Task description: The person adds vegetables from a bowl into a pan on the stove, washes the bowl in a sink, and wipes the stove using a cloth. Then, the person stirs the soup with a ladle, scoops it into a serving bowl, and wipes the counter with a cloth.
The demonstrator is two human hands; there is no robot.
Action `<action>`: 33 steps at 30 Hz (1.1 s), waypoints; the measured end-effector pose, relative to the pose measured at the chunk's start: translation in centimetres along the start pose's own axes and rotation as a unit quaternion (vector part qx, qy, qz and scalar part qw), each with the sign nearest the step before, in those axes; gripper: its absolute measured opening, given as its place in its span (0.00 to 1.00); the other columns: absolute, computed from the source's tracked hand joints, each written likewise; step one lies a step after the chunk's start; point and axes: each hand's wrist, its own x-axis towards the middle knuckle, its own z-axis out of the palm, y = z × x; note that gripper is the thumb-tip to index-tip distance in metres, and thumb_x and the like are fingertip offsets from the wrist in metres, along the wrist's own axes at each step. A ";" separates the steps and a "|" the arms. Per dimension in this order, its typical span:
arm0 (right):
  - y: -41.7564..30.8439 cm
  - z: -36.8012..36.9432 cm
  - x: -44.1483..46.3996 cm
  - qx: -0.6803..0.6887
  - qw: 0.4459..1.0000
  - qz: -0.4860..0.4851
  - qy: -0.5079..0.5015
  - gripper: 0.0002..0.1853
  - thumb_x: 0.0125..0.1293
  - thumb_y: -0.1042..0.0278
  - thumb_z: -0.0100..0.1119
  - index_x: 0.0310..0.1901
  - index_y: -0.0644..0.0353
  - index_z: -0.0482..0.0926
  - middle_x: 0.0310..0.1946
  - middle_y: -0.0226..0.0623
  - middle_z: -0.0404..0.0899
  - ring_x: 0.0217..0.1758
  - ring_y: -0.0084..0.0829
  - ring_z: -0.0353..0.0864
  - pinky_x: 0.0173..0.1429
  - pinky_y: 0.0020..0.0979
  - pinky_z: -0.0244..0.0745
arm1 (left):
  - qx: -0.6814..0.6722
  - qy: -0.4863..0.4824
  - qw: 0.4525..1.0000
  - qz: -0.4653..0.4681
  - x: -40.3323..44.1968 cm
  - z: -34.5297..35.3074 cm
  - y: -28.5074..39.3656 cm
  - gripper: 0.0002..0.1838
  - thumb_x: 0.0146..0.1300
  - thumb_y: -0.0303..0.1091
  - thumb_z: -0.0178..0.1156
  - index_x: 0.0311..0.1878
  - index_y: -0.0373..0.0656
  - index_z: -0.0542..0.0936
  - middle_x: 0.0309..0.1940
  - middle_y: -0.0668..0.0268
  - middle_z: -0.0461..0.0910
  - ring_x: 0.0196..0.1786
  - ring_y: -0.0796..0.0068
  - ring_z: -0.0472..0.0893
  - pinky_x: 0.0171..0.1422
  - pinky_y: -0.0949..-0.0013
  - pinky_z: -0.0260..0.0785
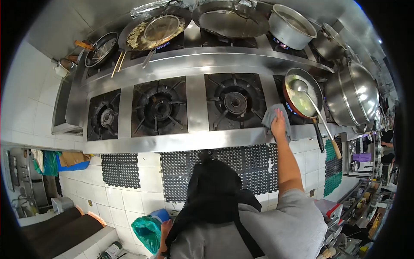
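Note:
My right hand [278, 125] is stretched forward with a folded grey cloth [269, 115] under and around its fingers, at the stove's steel front ledge. Just right of it, a frying pan [308, 108] with pale yellowish food sits over a lit burner. A ladle [299, 85] rests in that pan, its long handle slanting over the rim towards me. My left hand [165, 226] hangs low beside my body, near a green plastic bag [146, 233]; its fingers are mostly hidden.
On the back row, a wide pan [131, 36] of food with a strainer [161, 28] sits over a flame, beside another wide pan [230, 21] and a tall pot [292, 26]. A large domed steel pot [353, 93] stands at right. Black rubber mats [177, 181] cover the floor.

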 end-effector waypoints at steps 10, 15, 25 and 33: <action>-4.7 9.6 25.1 0.048 0.992 0.044 -0.107 0.24 0.65 0.61 0.48 0.62 0.58 0.72 0.62 0.57 0.69 0.66 0.52 0.67 0.71 0.39 0.61 | -0.404 0.257 0.832 -0.281 7.0 -18.5 12.3 0.14 0.69 0.42 0.57 0.46 0.39 0.77 0.30 0.64 0.81 0.28 0.78 0.79 0.31 0.76 0.70; -23.6 12.6 25.7 0.012 0.945 -0.128 -0.300 0.24 0.61 0.57 0.54 0.57 0.59 0.78 0.58 0.50 0.75 0.63 0.47 0.73 0.68 0.38 0.66 | -0.410 0.238 0.841 -0.260 5.9 -16.3 13.8 0.12 0.68 0.40 0.58 0.44 0.40 0.78 0.30 0.67 0.81 0.30 0.79 0.80 0.32 0.77 0.70; -55.4 30.7 20.3 0.104 0.857 -0.286 -0.416 0.20 0.63 0.59 0.46 0.53 0.53 0.79 0.52 0.48 0.79 0.55 0.49 0.78 0.59 0.44 0.72 | -0.400 0.217 0.788 -0.415 -3.3 -5.1 9.8 0.16 0.68 0.41 0.58 0.46 0.35 0.78 0.29 0.61 0.82 0.26 0.74 0.81 0.24 0.71 0.72; -67.7 33.7 10.5 0.139 0.870 -0.398 -0.255 0.26 0.62 0.61 0.51 0.63 0.54 0.71 0.69 0.40 0.62 0.74 0.40 0.57 0.76 0.46 0.48 | -0.405 0.313 0.748 -0.422 -9.0 -0.3 11.8 0.18 0.68 0.42 0.58 0.47 0.34 0.79 0.34 0.57 0.84 0.29 0.74 0.83 0.26 0.70 0.73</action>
